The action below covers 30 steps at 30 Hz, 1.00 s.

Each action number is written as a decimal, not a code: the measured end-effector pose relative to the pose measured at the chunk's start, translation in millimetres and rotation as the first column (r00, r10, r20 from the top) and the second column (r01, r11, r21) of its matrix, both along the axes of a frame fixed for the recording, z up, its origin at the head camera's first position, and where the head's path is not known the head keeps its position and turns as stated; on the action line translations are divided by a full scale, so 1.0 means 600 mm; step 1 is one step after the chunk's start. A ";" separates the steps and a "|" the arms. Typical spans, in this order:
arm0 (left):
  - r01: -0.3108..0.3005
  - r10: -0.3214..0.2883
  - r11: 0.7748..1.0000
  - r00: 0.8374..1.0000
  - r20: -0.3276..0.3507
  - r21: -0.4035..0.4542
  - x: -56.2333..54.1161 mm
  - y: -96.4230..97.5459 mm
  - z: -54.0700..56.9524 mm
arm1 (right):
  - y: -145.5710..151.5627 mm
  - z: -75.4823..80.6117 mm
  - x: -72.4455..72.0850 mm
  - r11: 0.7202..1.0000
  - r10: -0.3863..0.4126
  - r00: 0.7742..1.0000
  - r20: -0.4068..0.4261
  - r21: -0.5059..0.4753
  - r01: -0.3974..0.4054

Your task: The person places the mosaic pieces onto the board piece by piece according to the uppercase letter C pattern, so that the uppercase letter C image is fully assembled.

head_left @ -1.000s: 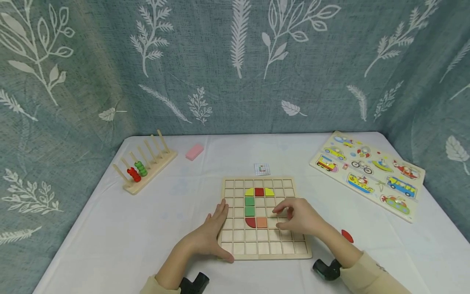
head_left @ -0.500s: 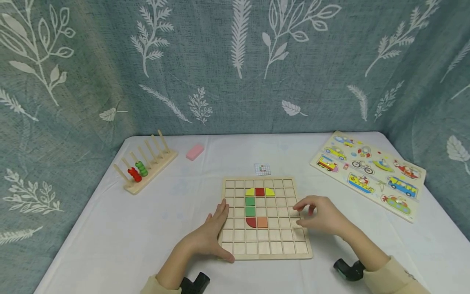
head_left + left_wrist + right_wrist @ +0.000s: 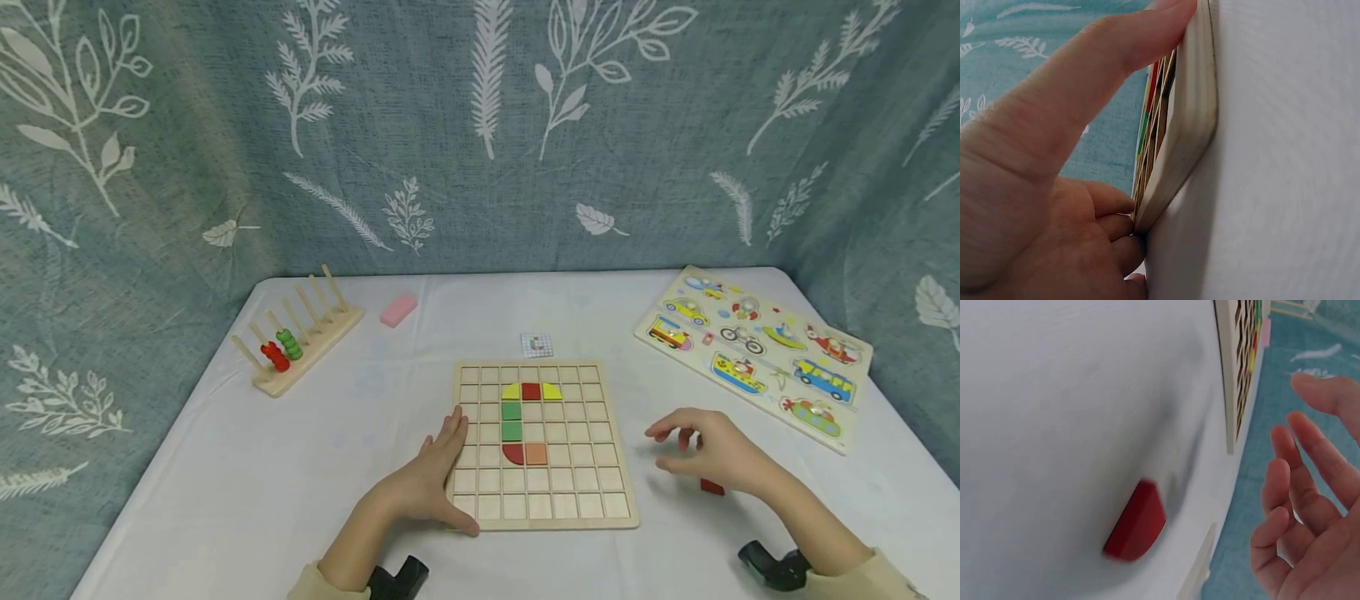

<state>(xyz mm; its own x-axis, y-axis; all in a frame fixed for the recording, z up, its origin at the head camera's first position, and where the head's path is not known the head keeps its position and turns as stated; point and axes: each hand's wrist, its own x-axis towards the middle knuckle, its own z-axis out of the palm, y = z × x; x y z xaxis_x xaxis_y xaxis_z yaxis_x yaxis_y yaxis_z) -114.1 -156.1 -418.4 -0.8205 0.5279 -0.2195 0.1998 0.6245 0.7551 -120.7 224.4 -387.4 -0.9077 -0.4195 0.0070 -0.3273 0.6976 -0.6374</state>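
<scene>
A wooden grid board lies flat on the table. Yellow quarter-round pieces, a dark red square, green squares, a red quarter-round piece and an orange square sit in its cells. My left hand rests against the board's left side, fingers along that edge and thumb at the front edge. My right hand hovers right of the board, fingers loosely bent, holding nothing. Below it on the table lies a red block with a curved side, partly hidden by the hand in the head view.
A small printed grid card lies behind the board. A vehicle puzzle board is at back right. At left stand a peg rack with red and green beads and, beyond it, a pink block.
My right hand has moved right, away from the board's cells and off the board, to above the red block. The left hand has stayed in place.
</scene>
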 end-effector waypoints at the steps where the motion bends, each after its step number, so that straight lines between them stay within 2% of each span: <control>1: -0.001 0.001 1.000 1.000 0.000 0.001 0.000 0.000 0.000 | 0.004 0.000 0.001 1.000 0.002 1.000 0.002 0.002 -0.002; 6: -0.003 0.003 1.000 1.000 -0.006 -0.003 0.000 0.000 -0.001 | 0.018 -0.001 0.008 1.000 -0.004 1.000 0.014 0.009 0.004; 15: -0.004 0.004 1.000 1.000 -0.007 -0.009 0.000 0.001 -0.001 | 0.045 -0.009 0.014 1.000 -0.016 0.996 0.093 0.022 0.014; 26: -0.014 0.014 1.000 1.000 0.002 -0.021 0.000 0.002 0.000 | 0.070 -0.020 0.021 0.999 -0.018 0.995 0.095 0.033 0.015; 30: -0.016 0.016 1.000 1.000 0.002 -0.019 0.000 0.002 -0.001 | 0.074 -0.024 0.021 1.000 0.003 0.994 0.110 0.028 -0.007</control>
<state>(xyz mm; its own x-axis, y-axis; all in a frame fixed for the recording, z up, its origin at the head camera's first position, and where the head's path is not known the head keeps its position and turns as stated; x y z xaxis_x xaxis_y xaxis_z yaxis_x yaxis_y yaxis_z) -114.3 -154.7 -419.0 -0.8283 0.5104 -0.2313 0.1879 0.6419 0.7435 -108.2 269.0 -401.7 -0.9003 -0.4226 -0.1044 -0.2601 0.7145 -0.6495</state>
